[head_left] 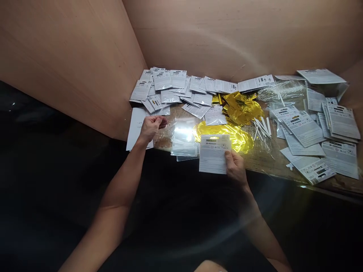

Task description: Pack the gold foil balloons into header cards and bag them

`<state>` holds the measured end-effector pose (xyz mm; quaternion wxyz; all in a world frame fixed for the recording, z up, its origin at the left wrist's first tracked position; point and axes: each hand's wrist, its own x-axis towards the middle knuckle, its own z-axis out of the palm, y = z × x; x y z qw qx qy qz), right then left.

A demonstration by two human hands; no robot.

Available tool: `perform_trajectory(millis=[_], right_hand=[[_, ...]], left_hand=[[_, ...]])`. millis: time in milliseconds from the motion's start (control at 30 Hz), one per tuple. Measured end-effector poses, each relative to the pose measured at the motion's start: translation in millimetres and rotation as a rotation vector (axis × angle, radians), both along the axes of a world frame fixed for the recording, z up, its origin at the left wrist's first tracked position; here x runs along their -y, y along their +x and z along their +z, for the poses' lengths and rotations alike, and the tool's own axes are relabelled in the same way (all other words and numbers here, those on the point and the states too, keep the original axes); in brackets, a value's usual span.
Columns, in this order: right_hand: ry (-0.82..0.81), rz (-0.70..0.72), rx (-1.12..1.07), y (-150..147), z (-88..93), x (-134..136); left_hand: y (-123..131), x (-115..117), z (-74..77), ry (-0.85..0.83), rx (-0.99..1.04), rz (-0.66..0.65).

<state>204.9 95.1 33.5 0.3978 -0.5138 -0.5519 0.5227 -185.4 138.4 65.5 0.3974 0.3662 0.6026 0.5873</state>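
My right hand (pixel 236 166) grips a white printed card (pixel 212 156) by its right edge, thumb on the front. The card is held upright in front of the table edge and has a hang hole at its top. My left hand (pixel 152 128) is above the left part of the table with thumb and fingers closed together; whatever may be between them is too small or hidden to make out. Between my hands lies a stack of clear plastic sleeves (pixel 184 145). Gold foil balloons (pixel 244 141) lie flat just behind the card.
Packed printed cards (pixel 178 79) line the back wall. More loose cards (pixel 302 128) pile up at the right. Crumpled gold foil (pixel 242 107) and white sticks (pixel 262 128) are in the middle. A white paper sheet (pixel 134 128) lies at the left, beside the wooden side panel (pixel 85 56).
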Motion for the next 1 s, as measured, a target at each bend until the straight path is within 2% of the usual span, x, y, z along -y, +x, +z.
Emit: perform_trajectory(millis=[100, 200, 267, 400, 567, 633, 733, 800, 900, 1000], right_hand=[[-0.167, 0.292, -0.12, -14, 17.7, 2], [-0.305, 0.602, -0.212, -36, 33.3, 1], [-0.341, 0.672, -0.245, -48, 36.4, -2], [-0.265, 0.469, -0.189, -52, 29.6, -7], [-0.021, 0.3, 0.112, -39, 18.8, 2], [0.034, 0.231, 0.187, -36, 15.2, 8], [0.037, 0.168, 0.179, -33, 9.7, 14], [0.032, 0.165, 0.132, -32, 4.9, 17], [0.038, 0.16, 0.057, -33, -3.8, 21], [0.05, 0.097, 0.028, -36, -10.3, 25]], left_hand=[[24, 13, 13.1, 0.093, 0.093, -0.005], [62, 28, 19.6, 0.075, 0.16, -0.133], [81, 37, 21.3, 0.03, 0.203, -0.232], [93, 47, 19.6, -0.106, 0.304, -0.34], [95, 48, 10.1, -0.245, 0.382, -0.336], [101, 50, 5.1, -0.233, 0.386, -0.366], [117, 57, -4.6, -0.139, 0.348, -0.446], [130, 62, -13.2, -0.066, 0.309, -0.406], [151, 67, -27.1, 0.023, 0.275, -0.239], [167, 70, -36.5, 0.091, 0.33, -0.125]])
